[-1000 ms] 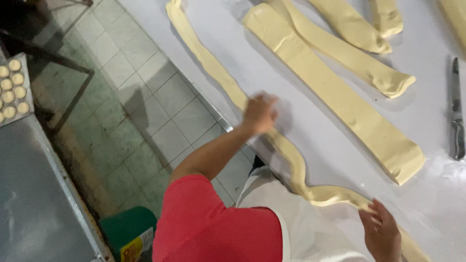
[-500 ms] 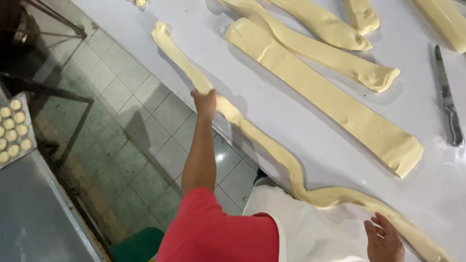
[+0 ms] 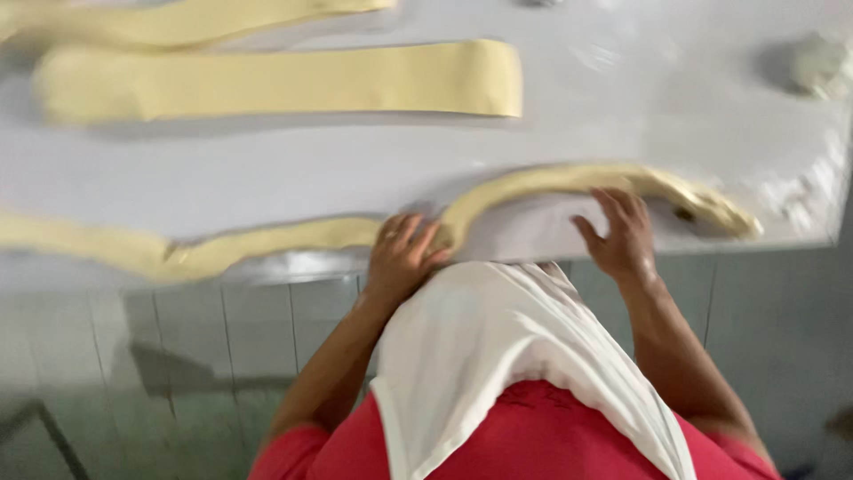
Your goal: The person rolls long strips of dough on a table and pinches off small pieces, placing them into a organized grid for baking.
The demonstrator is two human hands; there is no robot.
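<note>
My left hand lies flat with fingers spread on the long rope of dough, pressing down where the rope bends near the front edge of the white worktop. My right hand is also open, fingers splayed, palm resting on the same rope a little further along, where it arches up and away from the edge. Neither hand is pinching anything; both are laid flat on the dough.

The rope runs the whole width of the worktop along its front edge: thin and wavy at the far left, through my left hand, then curving up under my right hand and ending in a ragged tip near the right corner.

Behind it, well apart from my hands, lies a wide flat band of dough, pale yellow, with a squared end on the right. Beyond that a narrower dough strip stretches along the top of the view. At the far right corner sits a small pale lump, too blurred to tell what it is.

My white apron hangs over my red shirt and hides part of the worktop's edge between my arms. Below the worktop is a grey tiled floor. I see no packages or labels.
</note>
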